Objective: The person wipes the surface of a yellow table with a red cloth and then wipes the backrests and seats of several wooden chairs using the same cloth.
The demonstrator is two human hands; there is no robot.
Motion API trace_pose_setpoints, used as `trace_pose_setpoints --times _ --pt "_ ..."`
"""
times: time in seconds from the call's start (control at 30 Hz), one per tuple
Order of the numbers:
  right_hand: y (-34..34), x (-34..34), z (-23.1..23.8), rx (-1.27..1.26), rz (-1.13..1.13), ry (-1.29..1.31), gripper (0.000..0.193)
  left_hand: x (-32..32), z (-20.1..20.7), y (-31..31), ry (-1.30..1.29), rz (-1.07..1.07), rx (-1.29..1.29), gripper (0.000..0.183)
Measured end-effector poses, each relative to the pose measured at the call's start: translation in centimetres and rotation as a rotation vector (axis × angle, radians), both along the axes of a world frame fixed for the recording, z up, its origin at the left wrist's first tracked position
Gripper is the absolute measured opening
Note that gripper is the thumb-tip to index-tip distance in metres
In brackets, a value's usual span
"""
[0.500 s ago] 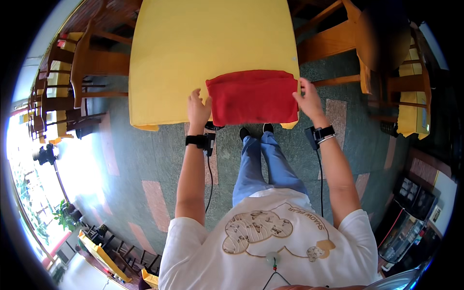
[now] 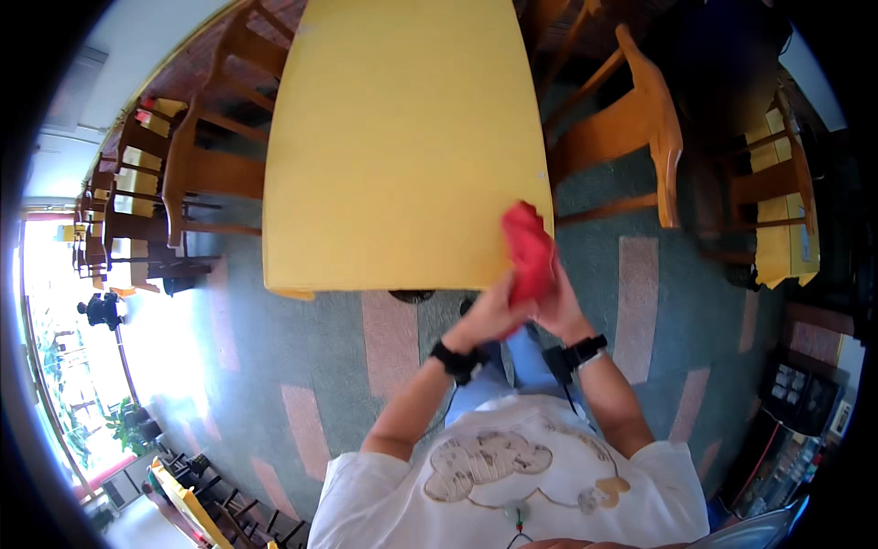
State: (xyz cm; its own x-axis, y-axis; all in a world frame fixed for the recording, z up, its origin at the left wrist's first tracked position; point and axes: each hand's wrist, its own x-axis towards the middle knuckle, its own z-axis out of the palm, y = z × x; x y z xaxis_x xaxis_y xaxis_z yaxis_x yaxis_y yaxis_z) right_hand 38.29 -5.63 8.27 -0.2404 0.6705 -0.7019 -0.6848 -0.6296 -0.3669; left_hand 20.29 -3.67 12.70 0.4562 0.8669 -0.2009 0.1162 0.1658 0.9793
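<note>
A red cloth (image 2: 529, 249), bunched into a narrow bundle, is held up between my two hands off the near right end of a table with a yellow tablecloth (image 2: 402, 165). My left hand (image 2: 492, 314) closes on the bundle's left side, low down. On the other side my right hand (image 2: 558, 306) grips it, fingers partly hidden behind the cloth. Both hands are a little blurred. The cloth's upper end sticks out over the table's corner. Each wrist wears a black strap with a small device.
Wooden chairs stand along the table's left (image 2: 219, 151) and right (image 2: 622, 137) sides. Grey-green flooring with pinkish strips (image 2: 637, 311) lies around my legs. A camera on a stand (image 2: 102, 311) is at the far left, near a bright window.
The red cloth lay spread flat at the table's near edge with my hands apart at its sides. Now it is lifted and bunched, with my hands brought together on it.
</note>
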Motion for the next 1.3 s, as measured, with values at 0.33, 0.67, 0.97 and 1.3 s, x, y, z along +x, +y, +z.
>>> trace_pose_setpoints --times 0.33,0.67,0.97,1.3 --pt "3.2 2.7 7.1 0.560 0.431 -0.482 0.063 2.0 1.2 -0.6 -0.816 0.510 -0.758 0.050" --pt "8.0 1.3 1.7 0.661 0.586 -0.969 0.031 1.1 -4.7 3.3 0.943 0.595 0.320 0.035" --pt "16.9 -1.2 -7.4 0.653 0.651 -1.264 0.023 -18.5 -14.5 13.7 1.181 0.579 0.555 0.038" --pt "18.6 -5.5 -8.7 0.411 0.446 -1.253 0.028 -29.7 -15.5 30.0 1.857 0.163 0.543 0.039"
